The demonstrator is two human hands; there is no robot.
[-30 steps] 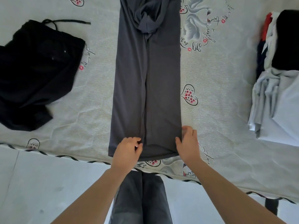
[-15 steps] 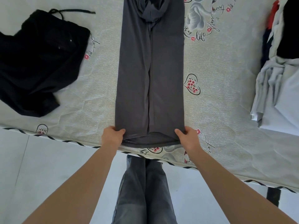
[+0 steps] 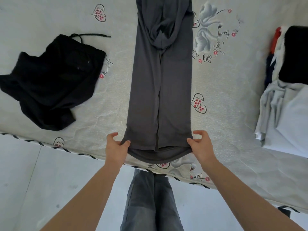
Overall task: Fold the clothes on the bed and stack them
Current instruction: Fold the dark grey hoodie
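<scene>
A dark grey garment (image 3: 160, 90) lies as a long narrow strip down the middle of the bed (image 3: 225, 114), its sides folded in and its hood bunched at the far end. My left hand (image 3: 115, 147) pinches its near left corner between thumb and fingers. At the near right corner my right hand (image 3: 200, 145) pinches the same hem. The near hem is lifted slightly and sags between the two hands. A crumpled black garment (image 3: 50, 84) with a drawstring lies on the left of the bed.
A stack of folded clothes (image 3: 286, 90), white, grey and black, sits at the bed's right side. The bed's near edge runs just behind my hands, with pale floor (image 3: 50, 180) and my own legs (image 3: 150, 205) below it.
My left hand moved out from the middle of the hem to its left corner. Both hands now pinch the near corners and have raised the hem slightly.
</scene>
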